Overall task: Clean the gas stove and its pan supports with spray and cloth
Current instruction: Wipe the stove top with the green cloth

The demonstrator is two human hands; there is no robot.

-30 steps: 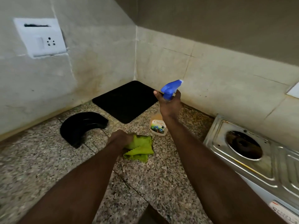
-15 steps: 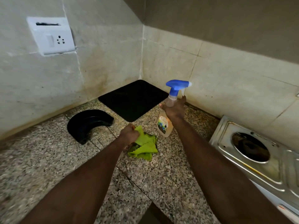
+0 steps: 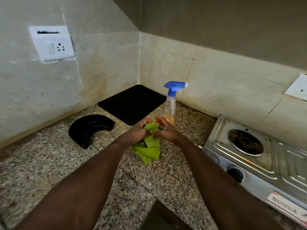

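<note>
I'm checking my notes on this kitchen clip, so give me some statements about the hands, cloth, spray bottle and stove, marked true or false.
Both the left hand and right hand grip the green cloth. True.
The spray bottle lies on its side. False: it stands upright on the counter.
The right hand holds the spray bottle. False: it holds the green cloth.
The stove sits to the right of the hands. True.
A pot stands on the burner. False: nothing stands on it.
</note>
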